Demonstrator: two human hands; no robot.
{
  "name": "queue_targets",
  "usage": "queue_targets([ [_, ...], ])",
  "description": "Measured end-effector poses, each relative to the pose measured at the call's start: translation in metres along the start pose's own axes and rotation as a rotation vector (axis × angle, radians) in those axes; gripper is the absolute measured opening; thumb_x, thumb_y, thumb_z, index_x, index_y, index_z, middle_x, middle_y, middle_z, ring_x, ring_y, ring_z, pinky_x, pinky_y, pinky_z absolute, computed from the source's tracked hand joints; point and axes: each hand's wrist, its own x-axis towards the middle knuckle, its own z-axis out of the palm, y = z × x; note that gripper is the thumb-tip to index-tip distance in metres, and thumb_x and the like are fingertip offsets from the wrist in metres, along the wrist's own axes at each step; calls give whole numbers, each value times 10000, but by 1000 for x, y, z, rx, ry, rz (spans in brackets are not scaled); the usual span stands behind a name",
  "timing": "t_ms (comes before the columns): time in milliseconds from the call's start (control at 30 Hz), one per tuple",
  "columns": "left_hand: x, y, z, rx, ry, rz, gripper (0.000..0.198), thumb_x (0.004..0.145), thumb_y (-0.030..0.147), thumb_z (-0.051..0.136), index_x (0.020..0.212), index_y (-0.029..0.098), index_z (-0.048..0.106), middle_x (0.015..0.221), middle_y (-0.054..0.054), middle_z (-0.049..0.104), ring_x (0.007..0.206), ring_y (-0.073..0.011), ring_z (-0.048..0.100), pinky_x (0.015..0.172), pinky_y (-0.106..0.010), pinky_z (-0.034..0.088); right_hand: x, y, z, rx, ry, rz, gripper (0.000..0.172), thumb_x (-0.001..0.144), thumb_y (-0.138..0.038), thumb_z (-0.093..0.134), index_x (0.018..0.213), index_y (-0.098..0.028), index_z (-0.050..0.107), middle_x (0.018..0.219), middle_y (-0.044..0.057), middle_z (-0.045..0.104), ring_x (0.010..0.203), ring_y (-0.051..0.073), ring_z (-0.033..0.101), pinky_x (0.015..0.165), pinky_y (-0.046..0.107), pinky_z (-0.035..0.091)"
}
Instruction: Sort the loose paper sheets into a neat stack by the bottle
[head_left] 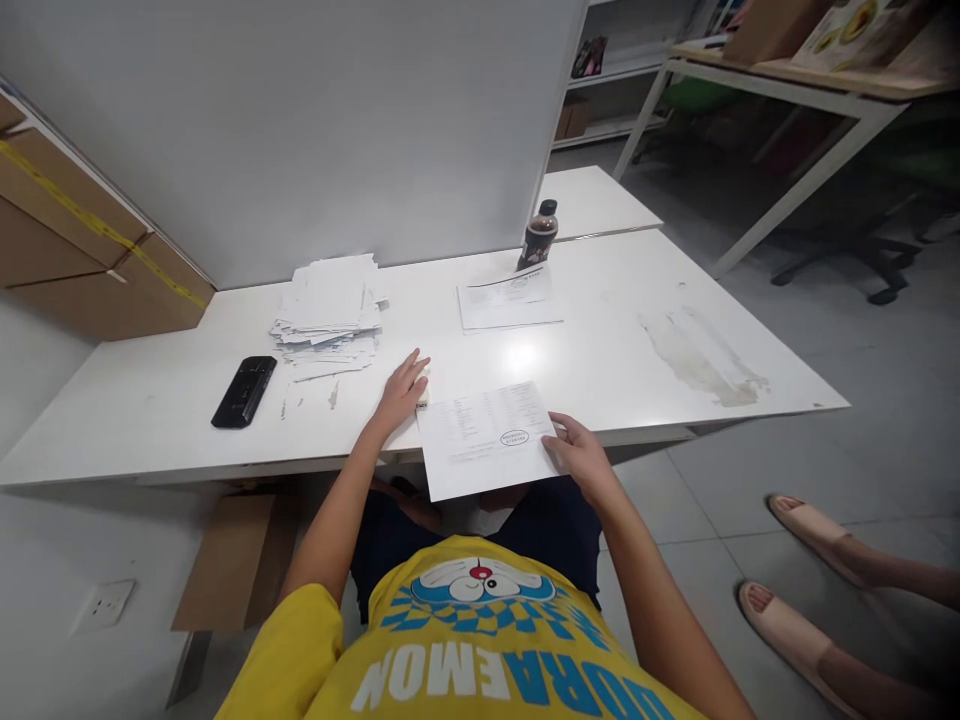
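Note:
My right hand (581,452) pinches the right edge of a white printed sheet of paper (480,470). An oval stamp mark and faint rows of print show on its face. The sheet tilts over the front edge of the white table (600,370). My left hand (401,395) lies at the sheet's upper left corner, fingers stretched out. Beside its thumb is a small cream-coloured block (423,395), partly covered by the hand; its kind cannot be made out. Farther back lie a few printed sheets (506,300), and at left a thick, uneven stack of papers (330,300).
A black oblong device or case (244,392) lies at left. A dark drink bottle (538,238) stands by the grey partition (337,120). Cardboard boxes (157,285) fill the left corner. Another person's sandalled feet (802,625) are at right on the tiled floor.

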Motion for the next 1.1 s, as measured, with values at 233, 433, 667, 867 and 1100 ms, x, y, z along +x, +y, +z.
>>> queue_targets([
  [233, 0, -1, 4, 35, 38, 12, 518, 987, 527, 265, 1351, 261, 521, 1546, -53, 387, 1414, -221, 370, 1188, -435, 300, 4, 0, 1, -11, -35, -20, 555, 617, -346, 668, 1146, -199, 588, 893, 68, 770, 855, 270, 713, 779, 384, 536],
  [433, -1, 4, 3, 35, 22, 1, 517, 992, 520, 256, 1360, 260, 510, 1566, -45, 355, 1426, -216, 350, 1191, -409, 296, 4, -5, 1, -122, 15, -7, 589, 615, -341, 599, 1179, -175, 572, 849, 61, 760, 790, 248, 701, 712, 351, 526],
  [667, -1, 6, 4, 64, 25, 12, 524, 1004, 509, 235, 1351, 240, 520, 1550, -54, 378, 1426, -208, 352, 1194, -383, 277, 3, -6, -6, -271, 77, -12, 558, 624, -310, 564, 1168, -193, 608, 741, 15, 722, 649, 216, 643, 574, 314, 471],
  [867, -2, 10, 4, 86, 13, -10, 549, 1007, 527, 194, 1368, 247, 498, 1563, -51, 357, 1437, -215, 329, 1194, -385, 264, 7, 1, -8, -283, 84, -48, 547, 636, -291, 575, 1175, -214, 625, 807, 28, 736, 705, 229, 657, 617, 327, 506],
  [1100, -6, 16, 4, 135, -89, -28, 566, 1009, 534, 145, 1461, 259, 344, 1625, -62, 210, 1490, -223, 207, 1202, -433, 210, 3, -2, -8, -244, 46, -41, 492, 655, -312, 577, 1125, -186, 645, 826, 46, 741, 730, 229, 659, 656, 334, 509],
])
